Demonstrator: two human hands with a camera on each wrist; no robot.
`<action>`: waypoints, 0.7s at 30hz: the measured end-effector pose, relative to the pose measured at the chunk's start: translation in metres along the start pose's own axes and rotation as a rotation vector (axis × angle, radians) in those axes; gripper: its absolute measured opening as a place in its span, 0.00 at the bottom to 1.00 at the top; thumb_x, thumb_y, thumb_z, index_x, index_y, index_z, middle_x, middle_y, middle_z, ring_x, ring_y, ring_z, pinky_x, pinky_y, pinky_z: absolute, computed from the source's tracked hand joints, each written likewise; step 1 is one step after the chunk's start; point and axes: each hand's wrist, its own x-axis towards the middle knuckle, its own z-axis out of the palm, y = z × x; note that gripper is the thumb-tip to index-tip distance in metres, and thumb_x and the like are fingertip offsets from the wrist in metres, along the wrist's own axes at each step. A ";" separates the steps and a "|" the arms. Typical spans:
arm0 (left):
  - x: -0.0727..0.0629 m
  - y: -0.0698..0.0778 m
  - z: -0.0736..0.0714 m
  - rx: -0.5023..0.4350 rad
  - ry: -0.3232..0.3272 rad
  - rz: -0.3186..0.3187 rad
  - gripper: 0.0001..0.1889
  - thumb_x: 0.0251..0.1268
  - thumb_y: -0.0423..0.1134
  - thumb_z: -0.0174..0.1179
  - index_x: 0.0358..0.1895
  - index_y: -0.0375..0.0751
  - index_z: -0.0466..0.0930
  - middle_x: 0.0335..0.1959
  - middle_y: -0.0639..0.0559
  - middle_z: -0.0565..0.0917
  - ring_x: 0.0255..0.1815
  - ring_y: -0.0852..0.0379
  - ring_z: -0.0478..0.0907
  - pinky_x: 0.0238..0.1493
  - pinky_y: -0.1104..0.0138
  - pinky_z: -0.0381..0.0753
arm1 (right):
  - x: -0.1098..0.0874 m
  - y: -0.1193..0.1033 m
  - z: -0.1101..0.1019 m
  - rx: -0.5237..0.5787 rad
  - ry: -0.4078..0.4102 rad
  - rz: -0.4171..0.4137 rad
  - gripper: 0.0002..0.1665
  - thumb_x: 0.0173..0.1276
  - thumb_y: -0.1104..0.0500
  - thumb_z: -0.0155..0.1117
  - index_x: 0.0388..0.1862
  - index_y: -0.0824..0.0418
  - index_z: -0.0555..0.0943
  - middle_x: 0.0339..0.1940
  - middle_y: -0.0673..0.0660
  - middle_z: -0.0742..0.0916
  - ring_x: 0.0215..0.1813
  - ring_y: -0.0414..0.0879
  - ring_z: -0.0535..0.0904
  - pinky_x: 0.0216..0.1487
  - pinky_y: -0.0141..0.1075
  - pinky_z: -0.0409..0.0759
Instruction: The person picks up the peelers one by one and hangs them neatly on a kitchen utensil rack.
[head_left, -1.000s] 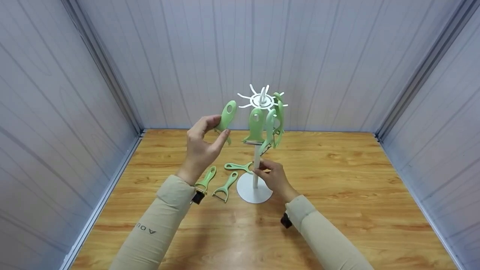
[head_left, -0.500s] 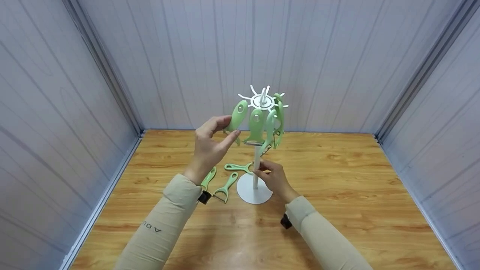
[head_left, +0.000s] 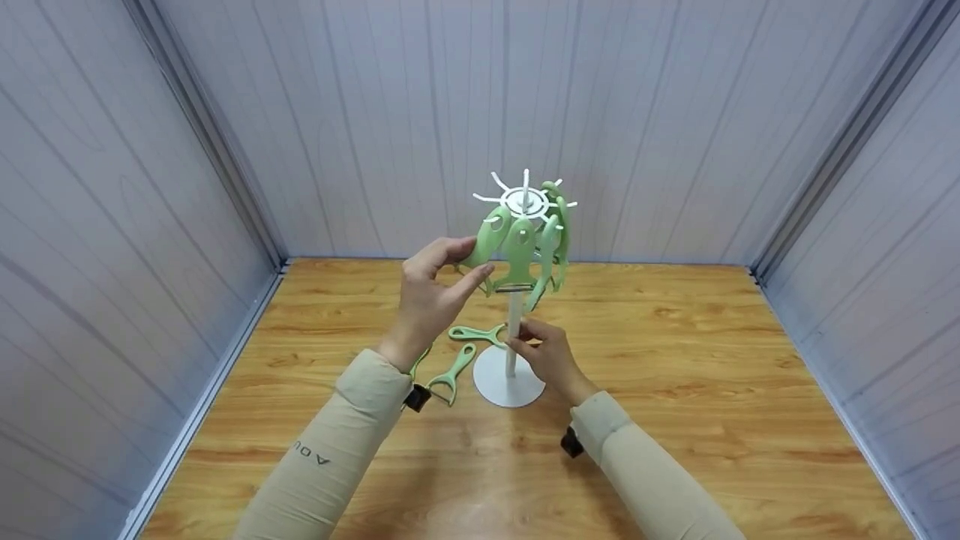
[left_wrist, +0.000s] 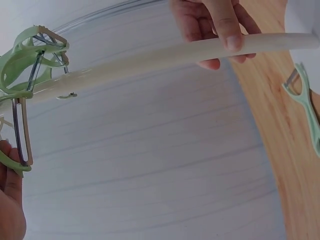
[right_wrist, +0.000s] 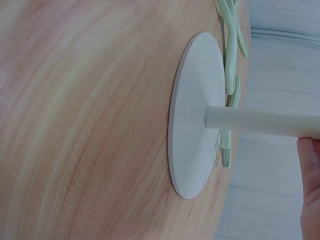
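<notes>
Between thumb and fingers, my left hand [head_left: 435,289] pinches a green peeler [head_left: 491,236] by its handle. A hook of the white rack [head_left: 525,201] passes through the hole at the handle's top. Several other green peelers hang on the hooks at the front and right, among them a front peeler [head_left: 520,251] with its blade downward. Lower down, my right hand [head_left: 551,356] grips the rack's white pole [right_wrist: 265,120] above the round base [right_wrist: 195,120]. In the left wrist view the held peeler's blade [left_wrist: 22,132] shows beside the pole.
On the wooden table [head_left: 675,352], left of the base, lie a sideways peeler [head_left: 476,334], a slanted peeler [head_left: 452,375] and another peeler partly hidden by my left wrist. Pale panel walls [head_left: 375,112] enclose the table at the back and both sides.
My left hand has moved right with its peeler, bringing the handle's hole onto a hook. The rack's hooks and hanging peelers have turned slightly to the right at the front. My right hand stays put.
</notes>
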 end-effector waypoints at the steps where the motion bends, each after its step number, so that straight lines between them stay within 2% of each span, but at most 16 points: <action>1: 0.000 0.000 0.001 -0.001 -0.002 -0.002 0.14 0.64 0.29 0.78 0.50 0.28 0.89 0.44 0.40 0.92 0.46 0.48 0.90 0.54 0.66 0.89 | 0.000 0.000 0.000 0.004 0.003 -0.002 0.11 0.74 0.67 0.73 0.53 0.66 0.91 0.43 0.63 0.93 0.44 0.45 0.89 0.44 0.33 0.90; 10: 0.000 0.002 0.011 -0.021 -0.016 -0.006 0.12 0.63 0.28 0.78 0.46 0.28 0.87 0.43 0.39 0.92 0.44 0.49 0.90 0.51 0.66 0.89 | -0.001 0.001 0.000 0.022 0.014 -0.028 0.08 0.73 0.67 0.74 0.48 0.68 0.90 0.42 0.64 0.94 0.44 0.57 0.91 0.44 0.38 0.92; 16: 0.001 0.006 0.016 -0.043 -0.042 -0.012 0.13 0.64 0.29 0.78 0.47 0.27 0.87 0.43 0.39 0.91 0.43 0.48 0.90 0.48 0.65 0.90 | -0.001 0.001 -0.001 0.044 0.017 -0.009 0.09 0.73 0.67 0.74 0.50 0.67 0.91 0.42 0.65 0.93 0.45 0.56 0.91 0.43 0.31 0.89; 21: -0.003 0.005 0.014 -0.042 -0.060 0.007 0.15 0.62 0.29 0.79 0.48 0.28 0.87 0.45 0.39 0.92 0.48 0.45 0.91 0.55 0.62 0.90 | 0.000 0.000 -0.001 0.048 0.015 -0.017 0.09 0.74 0.67 0.74 0.50 0.68 0.90 0.42 0.66 0.93 0.44 0.54 0.91 0.43 0.31 0.89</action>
